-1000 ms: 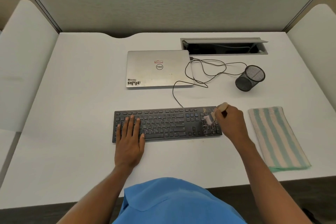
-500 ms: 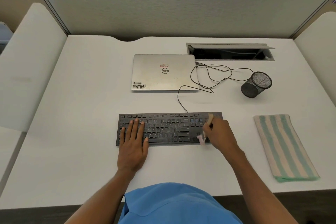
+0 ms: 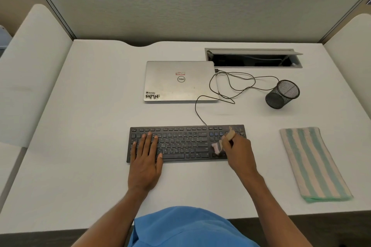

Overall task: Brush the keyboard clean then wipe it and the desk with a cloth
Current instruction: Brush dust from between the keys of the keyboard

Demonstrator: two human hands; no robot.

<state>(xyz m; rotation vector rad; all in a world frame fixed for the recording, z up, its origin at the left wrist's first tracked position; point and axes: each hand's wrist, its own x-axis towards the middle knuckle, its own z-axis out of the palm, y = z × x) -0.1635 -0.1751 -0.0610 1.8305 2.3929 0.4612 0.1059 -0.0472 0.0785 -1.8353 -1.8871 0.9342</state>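
Note:
A black keyboard [image 3: 184, 143] lies on the white desk [image 3: 90, 126] in front of me. My left hand [image 3: 145, 158] rests flat on its left keys, fingers straight. My right hand [image 3: 239, 151] grips a small brush [image 3: 222, 142] with a wooden handle; its pale bristles touch the keys at the keyboard's right end. A folded cloth [image 3: 313, 163] with green and cream stripes lies on the desk to the right of the keyboard, apart from both hands.
A closed silver laptop [image 3: 180, 80] sits behind the keyboard, with a black cable [image 3: 230, 86] looping from it to the keyboard. A black mesh pen cup [image 3: 283, 94] lies tipped at the right. An open cable hatch [image 3: 253, 58] is at the back.
My right hand swept the brush from the number pad down to the keyboard's front edge, then back up to the middle rows. My left hand stayed put.

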